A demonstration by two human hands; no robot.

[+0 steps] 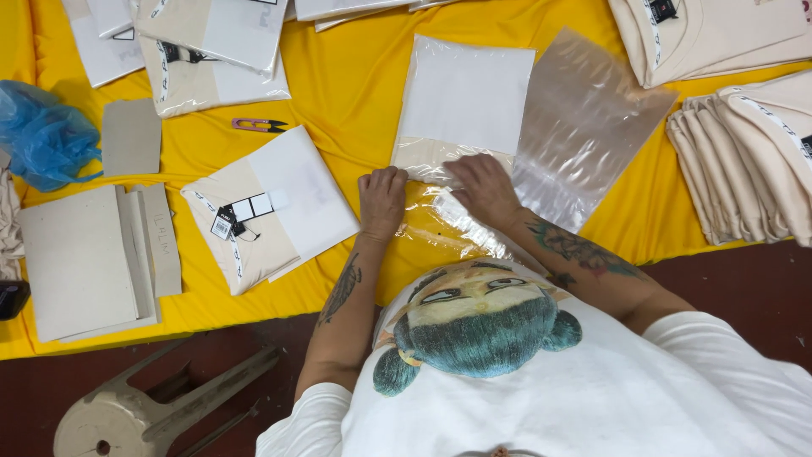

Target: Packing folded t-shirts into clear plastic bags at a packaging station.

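Yellow cloth over the desk (355, 85), dark red floor below, pale stool (135, 410) at near left. Left hand (382, 201) curled, fingers pressing down on the near edge of a clear plastic bag (440, 222). Right hand (482, 188) flat, fingers spread on the same edge, just beside the left. Folded cream shirt (463, 106) inside the bag, lying just far of both hands. Empty clear bag (584, 127) touching it on the right. Another folded shirt with tags (266, 207) to the left, pink snips (258, 125) beyond it. Grey cardboard sheets (80, 262) and blue bag (42, 135) far left. Stacked shirts (744, 161) at right.
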